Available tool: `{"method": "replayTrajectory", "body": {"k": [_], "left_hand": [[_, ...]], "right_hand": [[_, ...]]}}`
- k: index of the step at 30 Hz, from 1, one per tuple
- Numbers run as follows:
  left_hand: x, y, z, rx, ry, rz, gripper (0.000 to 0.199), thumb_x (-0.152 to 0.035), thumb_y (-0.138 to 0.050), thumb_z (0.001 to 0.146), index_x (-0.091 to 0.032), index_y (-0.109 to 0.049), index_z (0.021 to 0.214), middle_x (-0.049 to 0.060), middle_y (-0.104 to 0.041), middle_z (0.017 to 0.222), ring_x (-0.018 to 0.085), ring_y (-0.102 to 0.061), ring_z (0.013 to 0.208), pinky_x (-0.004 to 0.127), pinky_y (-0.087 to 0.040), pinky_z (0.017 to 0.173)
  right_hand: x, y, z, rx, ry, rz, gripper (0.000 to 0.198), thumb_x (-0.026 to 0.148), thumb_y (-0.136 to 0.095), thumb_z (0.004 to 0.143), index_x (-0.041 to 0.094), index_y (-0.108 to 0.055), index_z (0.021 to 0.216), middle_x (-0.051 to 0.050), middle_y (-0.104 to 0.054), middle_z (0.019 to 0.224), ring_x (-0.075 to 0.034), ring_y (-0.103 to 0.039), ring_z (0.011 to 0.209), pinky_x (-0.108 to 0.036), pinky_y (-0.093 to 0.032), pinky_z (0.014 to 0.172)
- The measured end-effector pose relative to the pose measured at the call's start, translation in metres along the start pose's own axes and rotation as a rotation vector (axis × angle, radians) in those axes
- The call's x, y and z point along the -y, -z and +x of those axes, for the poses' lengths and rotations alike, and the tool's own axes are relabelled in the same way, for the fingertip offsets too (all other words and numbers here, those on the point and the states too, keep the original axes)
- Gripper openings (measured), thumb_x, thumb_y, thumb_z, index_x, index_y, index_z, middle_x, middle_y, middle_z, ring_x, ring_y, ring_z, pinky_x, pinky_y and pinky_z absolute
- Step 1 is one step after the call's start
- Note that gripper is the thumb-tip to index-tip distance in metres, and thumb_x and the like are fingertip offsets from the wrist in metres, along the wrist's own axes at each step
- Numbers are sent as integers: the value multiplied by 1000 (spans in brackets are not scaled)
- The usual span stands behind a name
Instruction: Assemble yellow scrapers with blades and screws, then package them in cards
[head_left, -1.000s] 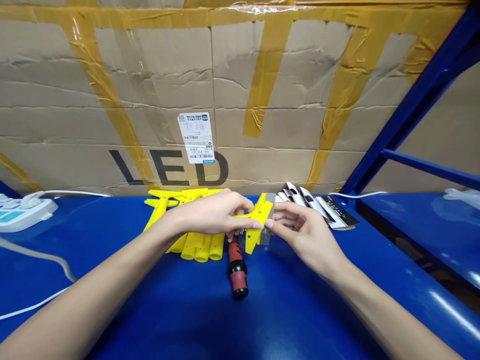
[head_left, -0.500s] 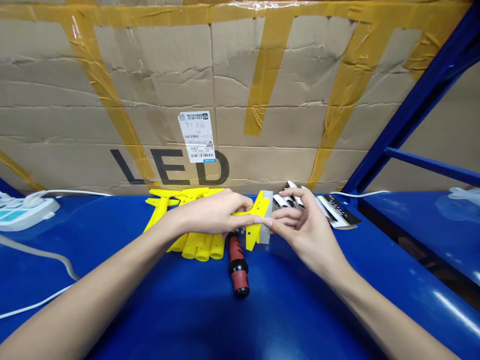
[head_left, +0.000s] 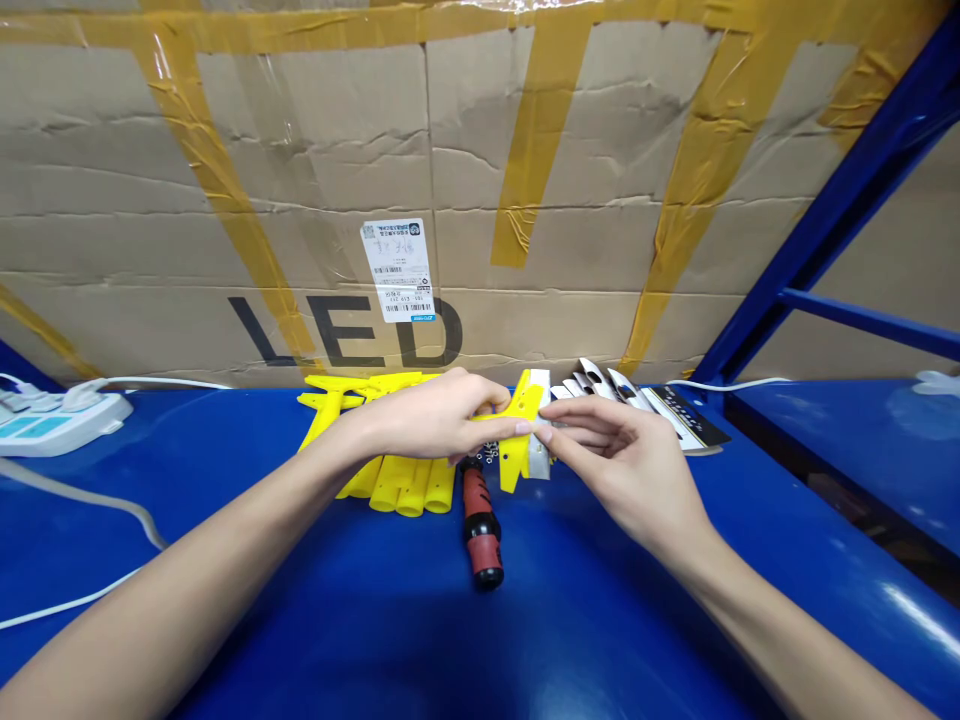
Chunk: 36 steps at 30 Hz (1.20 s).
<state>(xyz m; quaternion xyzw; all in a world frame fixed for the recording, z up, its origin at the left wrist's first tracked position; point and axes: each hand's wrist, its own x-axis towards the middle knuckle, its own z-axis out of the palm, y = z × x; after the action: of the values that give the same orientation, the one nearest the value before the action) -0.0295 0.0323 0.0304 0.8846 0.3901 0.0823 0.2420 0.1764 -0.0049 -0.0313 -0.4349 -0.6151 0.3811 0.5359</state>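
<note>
My left hand (head_left: 439, 415) is closed around a yellow plastic scraper (head_left: 514, 458), whose wide flared head points to the right. Along that head's right edge lies a flat silver metal blade (head_left: 538, 460). The fingers of my right hand (head_left: 637, 460) are closed on the blade, thumb in front, near my left thumb tip. Just below the scraper, a red and black screwdriver (head_left: 480, 525) lies with its handle toward me; its far end is hidden. Small metal screws or nuts (head_left: 491, 452) show beside it, partly covered. Several yellow scraper handles (head_left: 397, 485) are piled under and behind my left hand.
Behind my right hand lie several shiny metal blades (head_left: 592, 378) and a black and white card (head_left: 690, 425). A white power strip (head_left: 64, 420) with cables is at the left. A large cardboard box (head_left: 480, 200) closes off the back, beside a blue metal frame (head_left: 810, 230).
My right hand's raised index finger has come down, and its fingers have closed against the blade. The scraper and blade have tilted slightly; my left hand keeps its grip.
</note>
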Motion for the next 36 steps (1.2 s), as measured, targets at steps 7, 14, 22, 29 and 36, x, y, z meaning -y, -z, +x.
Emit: {"method": "replayTrajectory", "body": {"k": [7, 14, 22, 29, 36], "left_hand": [[-2, 0, -1, 23, 3, -78, 50, -65, -50, 92, -20, -50, 71, -4, -55, 54, 12, -49, 50, 27, -32, 51], [1, -4, 4, 28, -3, -14, 54, -72, -58, 85, -19, -54, 73, -5, -53, 57, 11, -44, 51, 27, -26, 50], [3, -10, 6, 2, 7, 54, 55, -71, -50, 90, -20, -50, 68, -5, -44, 54, 11, -36, 51, 28, -24, 51], [4, -10, 6, -17, -55, 141, 56, -72, -50, 88, -19, -53, 71, -4, -47, 59, 11, -36, 53, 29, -22, 52], [0, -2, 1, 55, -37, 134, 38, -51, -52, 93, -18, -58, 75, -5, -48, 56, 10, -36, 51, 28, -22, 51]], "right_hand": [[5, 1, -2, -16, 4, -34, 27, 40, -83, 74, 18, -78, 90, -7, -80, 80, -24, -78, 72, -34, -66, 68], [2, -2, 2, -40, -46, -15, 42, 47, -93, 59, 17, -73, 80, -7, -78, 75, -23, -76, 69, -31, -65, 68], [1, -1, 2, 9, -81, 31, 41, 46, -92, 60, 17, -70, 78, -6, -76, 72, -20, -74, 66, -29, -63, 65], [0, -3, 2, -18, -116, 52, 42, 44, -94, 57, 16, -69, 76, -4, -73, 67, -16, -70, 60, -25, -59, 60], [4, -5, 2, -18, -133, 61, 42, 41, -95, 55, 16, -67, 73, -3, -71, 62, -13, -66, 55, -23, -56, 55]]}}
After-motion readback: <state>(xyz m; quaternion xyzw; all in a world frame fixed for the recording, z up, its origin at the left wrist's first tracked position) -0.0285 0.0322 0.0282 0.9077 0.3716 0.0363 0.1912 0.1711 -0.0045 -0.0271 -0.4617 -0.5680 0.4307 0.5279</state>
